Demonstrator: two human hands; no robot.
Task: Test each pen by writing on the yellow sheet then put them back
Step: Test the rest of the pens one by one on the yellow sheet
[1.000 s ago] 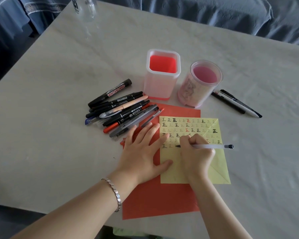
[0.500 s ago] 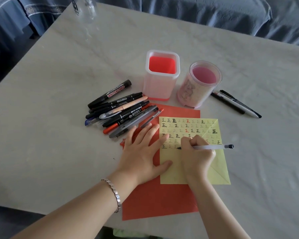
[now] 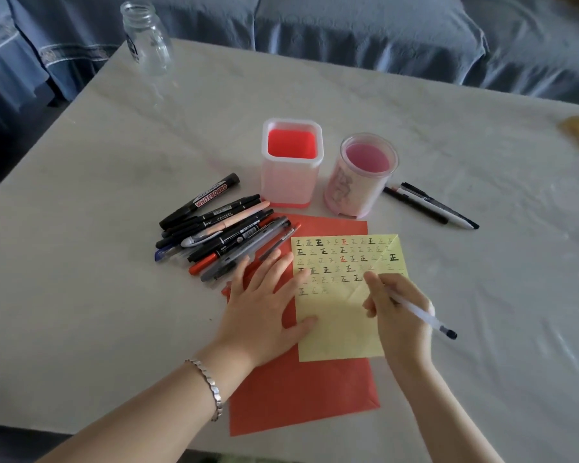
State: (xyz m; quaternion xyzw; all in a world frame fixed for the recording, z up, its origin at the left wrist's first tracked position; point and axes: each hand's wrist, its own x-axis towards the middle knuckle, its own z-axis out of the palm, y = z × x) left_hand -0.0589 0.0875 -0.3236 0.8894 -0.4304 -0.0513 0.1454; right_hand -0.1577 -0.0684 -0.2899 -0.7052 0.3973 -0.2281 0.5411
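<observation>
Near the lower centre of the frame, the spread left hand [image 3: 264, 312] pins the square yellow paper sheet [image 3: 335, 332] on the pale table [image 3: 81, 279] while the right hand [image 3: 398, 315] pinches a slim white plastic pen [image 3: 423, 319] over it, and a dragging palm could smear fresh ink.

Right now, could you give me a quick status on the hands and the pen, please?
Left hand flat, pinning yellow sheet. Right hand grips white pen. Pen pile beside left hand, not blocking.

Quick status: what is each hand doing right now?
Left hand: open, fingers spread, pressing flat on the left edge of the yellow sheet.
Right hand: closed, holding the white pen.
</observation>
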